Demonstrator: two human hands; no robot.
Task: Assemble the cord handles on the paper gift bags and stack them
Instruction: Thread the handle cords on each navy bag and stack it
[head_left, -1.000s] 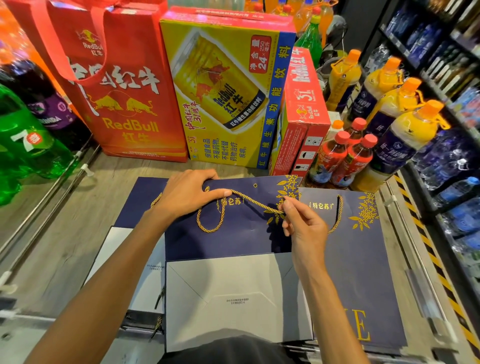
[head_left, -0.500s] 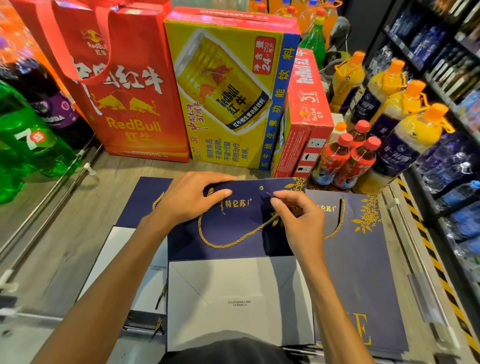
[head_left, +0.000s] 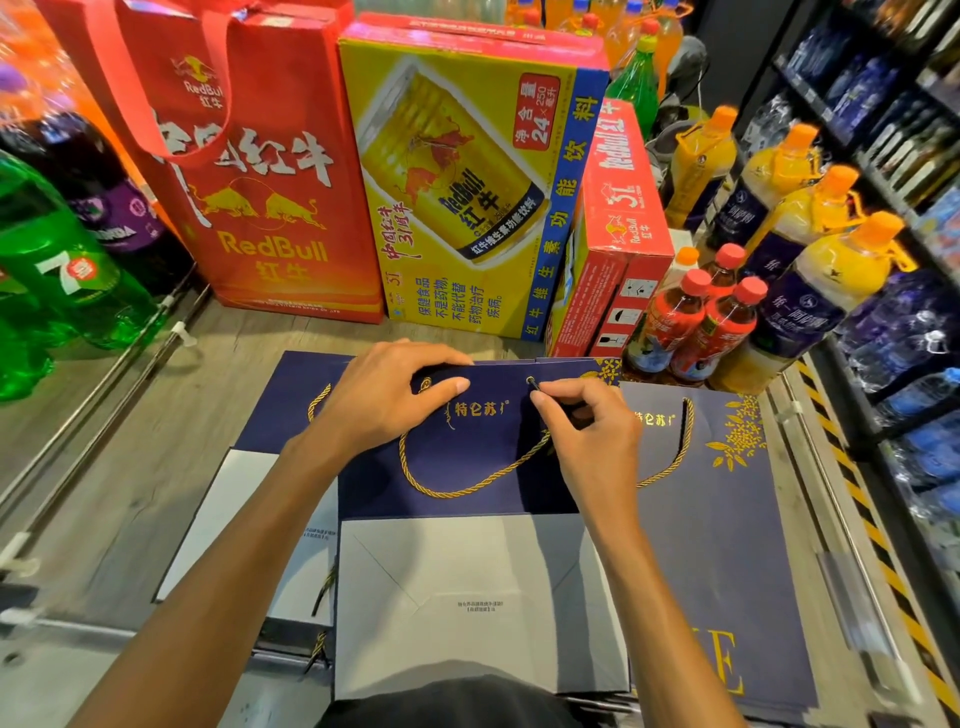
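A flat navy paper gift bag (head_left: 467, 457) with gold lettering lies in front of me, its grey folded bottom (head_left: 467, 597) nearest to me. A gold twisted cord (head_left: 467, 486) hangs in a loop across its face. My left hand (head_left: 384, 400) rests on the bag's top edge over the left hole, thumb laid flat. My right hand (head_left: 587, 431) pinches the cord's end at the right eyelet (head_left: 531, 382). Another navy bag (head_left: 727, 519) with a fitted gold handle lies under it to the right. A further bag (head_left: 270, 467) lies beneath on the left.
Red Bull cartons (head_left: 467, 197) and a red gift bag (head_left: 260, 182) stand just behind the bags. Red-capped bottles (head_left: 696, 322) and orange-capped juice bottles (head_left: 810, 260) crowd the right rear. Green soda bottles (head_left: 57, 270) stand left. Shelves of bottled water (head_left: 914, 332) run along the right.
My right hand has carried the cord's end up from the bag's middle to the right eyelet. The cord loop has slackened and dropped lower. My left hand has stayed on the top edge.
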